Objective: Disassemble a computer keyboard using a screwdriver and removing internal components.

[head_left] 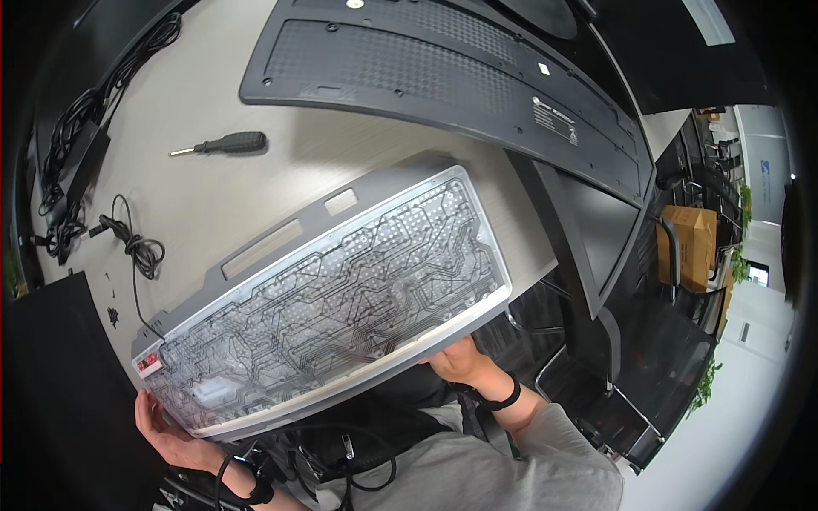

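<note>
An opened keyboard (341, 289) slants across the near side of the table, its grey frame around a clear membrane sheet printed with dark circuit traces. My left hand (175, 439) grips its lower left corner, fingers along the short edge. Under the lower right edge, my right hand (460, 359) is closed on the frame; most of its fingers are hidden behind it. A thin black cable (141, 247) leaves the keyboard's upper left corner and is bundled on the table. Beyond the keyboard lies a long black textured panel (383, 72) with screw holes and a label.
A black-handled screwdriver (232, 143) lies on the pale table (204, 77). Several small dark screws (112, 317) sit near the left edge. Coiled black cables with an adapter (83, 157) run along the far left. To the right are black chairs (656, 366) and a cardboard box (687, 243).
</note>
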